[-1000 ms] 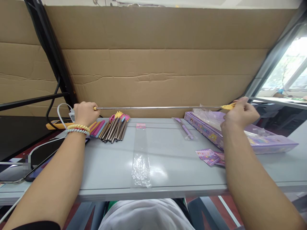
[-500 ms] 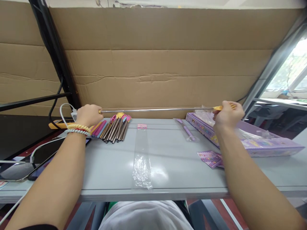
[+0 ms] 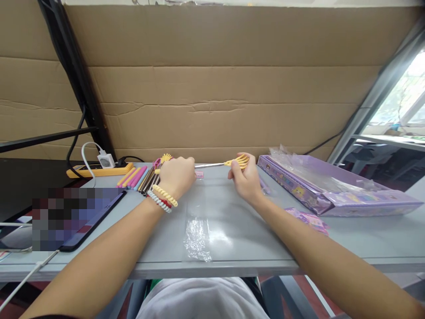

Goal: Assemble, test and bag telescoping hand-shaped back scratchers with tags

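Grey desk | left hand closed round metal rod | right hand pinching rod's yellow claw

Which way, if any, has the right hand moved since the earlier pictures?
Yes, the right hand has moved left: earlier it overlapped the purple box in view; now it sits left of it.

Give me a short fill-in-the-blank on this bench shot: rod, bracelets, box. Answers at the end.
1. The claw-shaped head of the metal rod, held in the right hand, is ____ in color.
2. The twisted bracelets circle the person's ____ wrist.
3. The purple box sits to the ____ of the clear bag.

Missing words: yellow; left; right.
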`<move>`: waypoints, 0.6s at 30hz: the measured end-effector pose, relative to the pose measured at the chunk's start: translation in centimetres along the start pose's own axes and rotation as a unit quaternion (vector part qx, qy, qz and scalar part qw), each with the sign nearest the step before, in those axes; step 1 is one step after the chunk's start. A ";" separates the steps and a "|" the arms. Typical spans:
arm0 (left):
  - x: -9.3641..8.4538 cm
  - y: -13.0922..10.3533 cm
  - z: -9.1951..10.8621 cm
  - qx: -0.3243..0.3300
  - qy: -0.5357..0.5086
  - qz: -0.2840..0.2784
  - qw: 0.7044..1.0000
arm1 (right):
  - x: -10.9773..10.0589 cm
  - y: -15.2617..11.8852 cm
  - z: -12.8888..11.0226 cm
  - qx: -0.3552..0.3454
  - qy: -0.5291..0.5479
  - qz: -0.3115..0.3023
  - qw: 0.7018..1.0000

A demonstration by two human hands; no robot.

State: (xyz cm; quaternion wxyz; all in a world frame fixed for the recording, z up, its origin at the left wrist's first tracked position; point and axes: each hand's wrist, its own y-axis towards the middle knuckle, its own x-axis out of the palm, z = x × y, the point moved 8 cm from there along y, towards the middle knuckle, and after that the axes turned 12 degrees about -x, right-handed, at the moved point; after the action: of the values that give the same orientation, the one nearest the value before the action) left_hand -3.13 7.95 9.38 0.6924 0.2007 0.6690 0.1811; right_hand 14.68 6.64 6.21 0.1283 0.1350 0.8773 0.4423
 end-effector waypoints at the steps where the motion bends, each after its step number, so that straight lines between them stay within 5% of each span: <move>1: 0.3 -0.2 0.5 0.011 -0.009 -0.011 1.000 | 0.7 -0.4 -0.5 -0.012 0.007 -0.019 1.000; 5: 1.1 -0.5 1.5 0.031 -0.043 -0.030 0.998 | 2.1 -0.9 -1.7 -0.038 0.058 -0.039 0.997; 8: 1.0 -0.3 1.5 0.041 -0.097 -0.011 0.994 | 2.1 0.0 -1.2 0.008 0.115 -0.062 0.991; 13: -0.2 -1.2 3.0 0.143 -0.249 0.015 0.958 | 0.4 1.6 -0.2 0.082 0.199 -0.002 0.977; 18: -0.4 -2.4 4.3 0.202 -0.268 0.012 0.942 | 1.7 1.0 -0.4 0.084 0.197 -0.096 0.972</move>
State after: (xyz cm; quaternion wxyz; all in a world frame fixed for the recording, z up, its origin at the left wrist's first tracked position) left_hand 1.12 5.51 8.53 0.7890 0.3855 0.4783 -0.0095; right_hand 13.06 7.57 7.09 -0.0169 -0.0290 0.9282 0.3705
